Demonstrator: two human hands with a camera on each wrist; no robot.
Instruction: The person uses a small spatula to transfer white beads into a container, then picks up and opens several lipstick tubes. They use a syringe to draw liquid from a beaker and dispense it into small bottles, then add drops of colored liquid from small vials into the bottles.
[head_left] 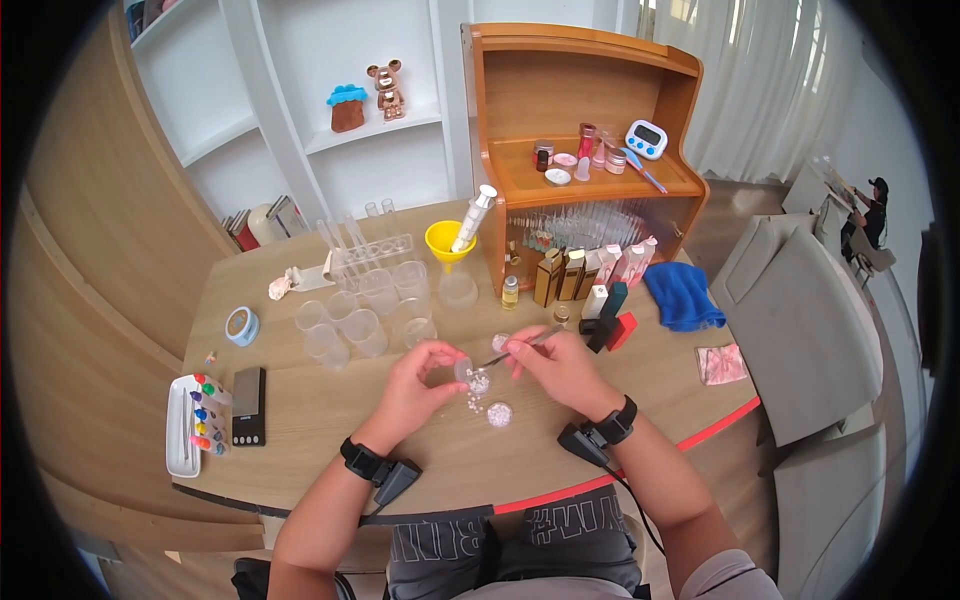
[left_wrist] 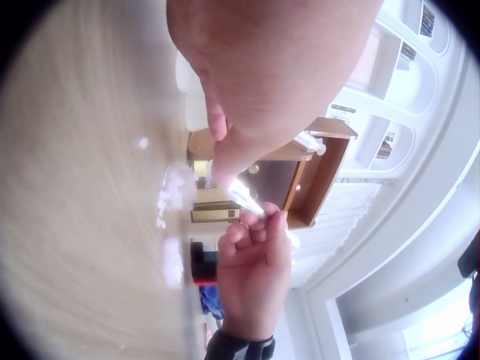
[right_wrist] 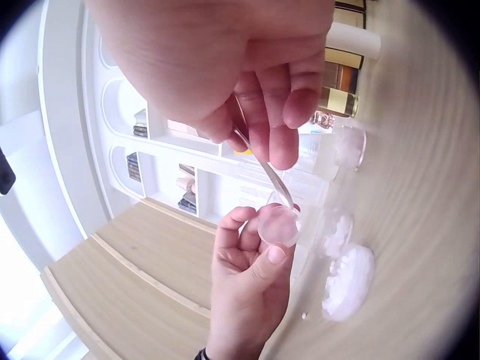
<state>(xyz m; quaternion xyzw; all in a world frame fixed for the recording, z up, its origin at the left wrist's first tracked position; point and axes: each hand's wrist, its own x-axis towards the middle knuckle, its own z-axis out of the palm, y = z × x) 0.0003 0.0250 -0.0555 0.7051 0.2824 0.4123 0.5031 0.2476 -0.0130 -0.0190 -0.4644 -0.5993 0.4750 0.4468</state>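
In the head view the left hand (head_left: 422, 384) pinches a small clear round lid or dish (head_left: 463, 369), held tilted; in the right wrist view this disc (right_wrist: 279, 226) sits between thumb and fingers. The right hand (head_left: 556, 368) grips a thin metal tool (right_wrist: 270, 171), its tip at the disc's edge. Beneath the hands a small dish of white bits (head_left: 480, 383) stands on the table, with loose bits beside it. Nearer the body is another filled dish (head_left: 499, 414), and a third small dish (head_left: 500, 343) lies close to the right fingers.
Clear cups (head_left: 362, 330), a test tube rack (head_left: 375, 250) and a yellow funnel (head_left: 450, 243) stand beyond the hands. Small boxes (head_left: 575, 275) and a blue cloth (head_left: 685, 297) are at the right. A black scale (head_left: 249, 405) and a white tray (head_left: 183, 462) lie at the left.
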